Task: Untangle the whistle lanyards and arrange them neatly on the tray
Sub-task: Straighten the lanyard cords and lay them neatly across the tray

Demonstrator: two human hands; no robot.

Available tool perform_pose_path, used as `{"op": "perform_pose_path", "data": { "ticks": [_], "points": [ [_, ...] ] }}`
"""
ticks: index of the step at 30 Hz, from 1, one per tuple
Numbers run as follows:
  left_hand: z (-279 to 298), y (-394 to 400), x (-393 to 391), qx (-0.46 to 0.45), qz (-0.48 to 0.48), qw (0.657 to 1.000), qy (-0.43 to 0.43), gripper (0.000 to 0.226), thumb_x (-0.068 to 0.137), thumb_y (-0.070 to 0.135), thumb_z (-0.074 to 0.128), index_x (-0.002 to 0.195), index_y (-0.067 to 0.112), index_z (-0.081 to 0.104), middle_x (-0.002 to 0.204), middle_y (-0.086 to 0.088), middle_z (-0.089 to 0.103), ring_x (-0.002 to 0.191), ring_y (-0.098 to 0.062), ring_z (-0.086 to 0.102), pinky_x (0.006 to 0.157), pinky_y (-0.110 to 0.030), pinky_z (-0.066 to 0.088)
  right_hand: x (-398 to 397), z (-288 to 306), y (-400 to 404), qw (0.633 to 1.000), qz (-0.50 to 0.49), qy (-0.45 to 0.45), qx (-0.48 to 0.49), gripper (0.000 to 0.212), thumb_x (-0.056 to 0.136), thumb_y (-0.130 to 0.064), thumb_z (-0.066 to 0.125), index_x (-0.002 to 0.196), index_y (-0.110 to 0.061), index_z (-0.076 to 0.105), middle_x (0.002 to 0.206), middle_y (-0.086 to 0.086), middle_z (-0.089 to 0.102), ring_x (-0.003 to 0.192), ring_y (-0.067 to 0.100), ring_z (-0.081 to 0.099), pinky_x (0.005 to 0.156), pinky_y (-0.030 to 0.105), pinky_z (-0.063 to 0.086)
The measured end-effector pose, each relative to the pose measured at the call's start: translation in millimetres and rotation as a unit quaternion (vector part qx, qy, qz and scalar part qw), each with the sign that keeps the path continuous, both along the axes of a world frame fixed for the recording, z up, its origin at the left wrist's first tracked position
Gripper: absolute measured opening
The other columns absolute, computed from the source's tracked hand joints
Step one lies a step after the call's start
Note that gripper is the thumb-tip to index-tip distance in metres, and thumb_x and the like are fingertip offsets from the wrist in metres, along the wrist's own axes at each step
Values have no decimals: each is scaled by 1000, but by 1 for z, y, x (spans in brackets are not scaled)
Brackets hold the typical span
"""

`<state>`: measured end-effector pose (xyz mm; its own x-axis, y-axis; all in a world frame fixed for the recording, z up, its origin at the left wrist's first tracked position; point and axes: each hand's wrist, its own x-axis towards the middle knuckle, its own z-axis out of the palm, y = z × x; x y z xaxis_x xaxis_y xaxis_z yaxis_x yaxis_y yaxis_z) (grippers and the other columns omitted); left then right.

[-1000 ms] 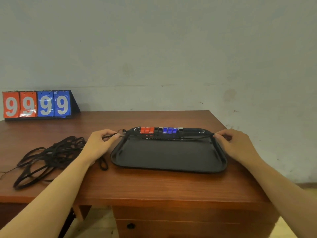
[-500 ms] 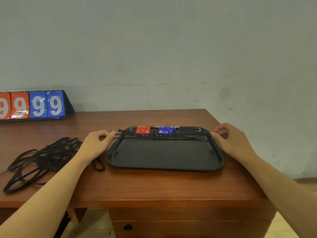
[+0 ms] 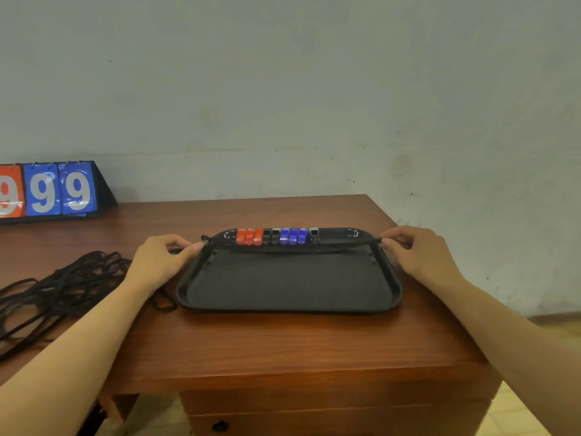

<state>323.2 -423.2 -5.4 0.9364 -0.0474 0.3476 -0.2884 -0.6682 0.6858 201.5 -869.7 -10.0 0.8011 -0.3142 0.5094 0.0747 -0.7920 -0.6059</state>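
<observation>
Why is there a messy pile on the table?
The tangled heap of black cord lanyards lies on the brown wooden table, left of the black plastic tray, while the coloured plastic whistles sit lined up.

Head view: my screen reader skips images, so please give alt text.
Left hand and right hand pinch a black lanyard stretched across a black tray, in front of a row of red, black and blue whistles.
</observation>
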Motion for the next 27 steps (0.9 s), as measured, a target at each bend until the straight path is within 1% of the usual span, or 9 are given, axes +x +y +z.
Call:
{"op": "perform_pose_path", "data": {
  "ticks": [3, 6, 8, 12, 15, 18, 23, 25, 27],
  "points": [
    [2, -4, -2, 27, 26, 999, -3, 29, 88, 50, 70, 80, 23, 73, 86, 8, 72, 88, -17, 66, 78, -35, 50, 0, 0, -1, 1000, -8, 0, 7, 5, 91, -29, 70, 91, -34, 71, 87, -25, 66, 81, -11, 58, 70, 4, 37],
    [1, -4, 0, 53, 42, 998, -11, 31, 89, 53, 68, 78, 24, 71, 84, 7, 72, 84, -16, 66, 73, -35, 51, 3, -1, -2, 1000, -24, 5, 17, 4, 89, -33, 73, 92, -31, 71, 87, -19, 69, 81, -9, 59, 67, 5, 36],
    [1, -4, 1, 67, 49, 997, -4, 36, 87, 60, 66, 77, 26, 70, 80, 6, 72, 76, -16, 66, 66, -34, 52, 4, -2, -3, 999, -34, 5, 17, 6, 88, -35, 73, 91, -31, 70, 85, -21, 67, 79, -9, 57, 66, 6, 34],
    [1, -5, -1, 69, 71, 995, 1, 44, 86, 65, 62, 75, 23, 68, 70, 2, 70, 61, -17, 63, 53, -28, 44, 4, -1, -4, 999, -34, 12, 16, 4, 89, -33, 73, 92, -32, 70, 84, -24, 63, 78, -12, 55, 66, 4, 32],
    [1, -6, -4, 82, 113, 990, -14, 47, 86, 67, 59, 75, 22, 66, 70, -1, 68, 65, -18, 64, 55, -30, 47, 2, -1, -3, 999, -31, 6, 22, 5, 89, -34, 74, 90, -31, 70, 87, -21, 65, 80, -10, 57, 68, 5, 35],
    [2, -5, -10, 85, 140, 986, -23, 48, 90, 63, 57, 79, 17, 65, 69, -4, 65, 63, -20, 62, 54, -31, 44, 1, -2, -3, 999, -38, 0, 20, 7, 88, -34, 74, 87, -28, 69, 85, -20, 65, 80, -7, 58, 69, 8, 39],
    [1, -3, -8, 53, 185, 981, -33, 46, 101, 48, 51, 108, 5, 64, 79, -2, 59, 66, -14, 51, 68, -37, 43, -3, 1, 1, 999, -45, -2, 26, 10, 88, -37, 73, 83, -30, 68, 82, -22, 63, 77, -6, 57, 65, 9, 35],
    [2, -2, -6, 18, 160, 987, -28, 41, 103, 40, 50, 117, 4, 63, 94, -7, 65, 76, -15, 54, 76, -36, 43, -2, 1, 1, 999, -41, 4, 22, 9, 88, -38, 73, 84, -31, 68, 83, -21, 64, 77, -6, 57, 65, 9, 36],
    [3, -1, -8, -11, 132, 991, -28, 34, 103, 33, 53, 122, 7, 64, 117, -12, 67, 98, -22, 59, 88, -38, 46, -2, 1, 0, 999, -25, 4, 20, 6, 88, -36, 72, 86, -31, 71, 86, -20, 68, 79, -6, 59, 67, 7, 37]
  ]
}}
